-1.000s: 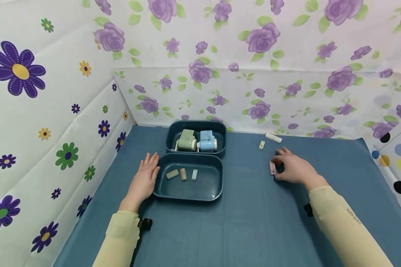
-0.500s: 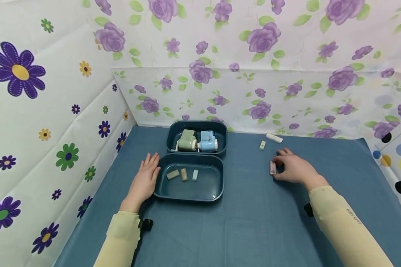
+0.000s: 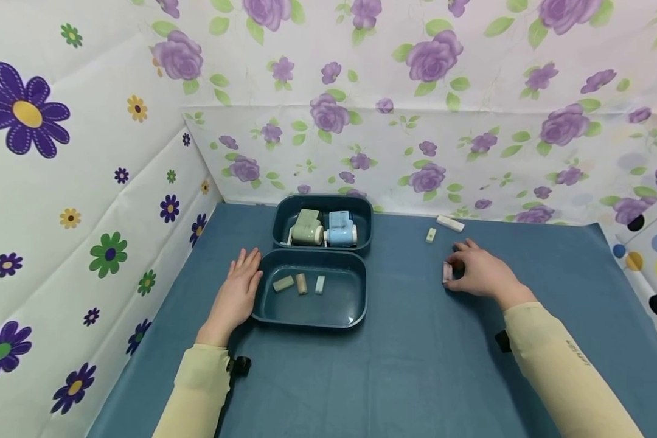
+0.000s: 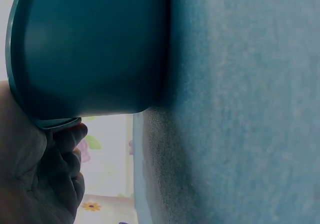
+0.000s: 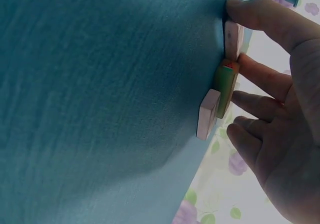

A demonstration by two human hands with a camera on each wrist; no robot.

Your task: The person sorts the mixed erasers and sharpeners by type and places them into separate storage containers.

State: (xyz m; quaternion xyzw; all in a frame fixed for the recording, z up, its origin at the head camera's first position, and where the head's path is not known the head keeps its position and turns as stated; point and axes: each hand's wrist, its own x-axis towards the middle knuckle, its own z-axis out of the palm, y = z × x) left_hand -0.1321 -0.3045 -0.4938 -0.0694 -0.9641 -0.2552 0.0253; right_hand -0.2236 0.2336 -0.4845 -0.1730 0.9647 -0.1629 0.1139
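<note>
- Right hand (image 3: 484, 274): pinching a pale pink block (image 3: 447, 272) end to end, thumb at its near end, forefinger at its far end; other fingers spread loosely.
- Pink block: low at the blue cloth (image 3: 405, 365), well to the right of both trays. Whether it touches the cloth, cannot tell.
- Left hand (image 3: 232, 298): fingers extended, laid against the left rim of the front tray (image 3: 312, 311); nothing gripped. Left wrist view has the hand at the tray's rim, its wall standing on the cloth.
- Front tray, dark teal: three small blocks lying apart on its floor. From the left, a grey-green block (image 3: 283, 283), a tan block (image 3: 302, 284), a pale blue block (image 3: 320, 285).
- Rear tray (image 3: 323, 199), same colour, just behind the front one: a green toy (image 3: 306, 228) on the left, a light blue toy (image 3: 341, 229) beside it.
- Beyond the right hand, near the flowered back sheet (image 3: 383, 67): a small pale green block (image 3: 431, 235) and a longer white block (image 3: 450, 223), side by side. Right wrist view lines both up past the pinched block.
- Both forearms in pale yellow sleeves (image 3: 197, 383).
</note>
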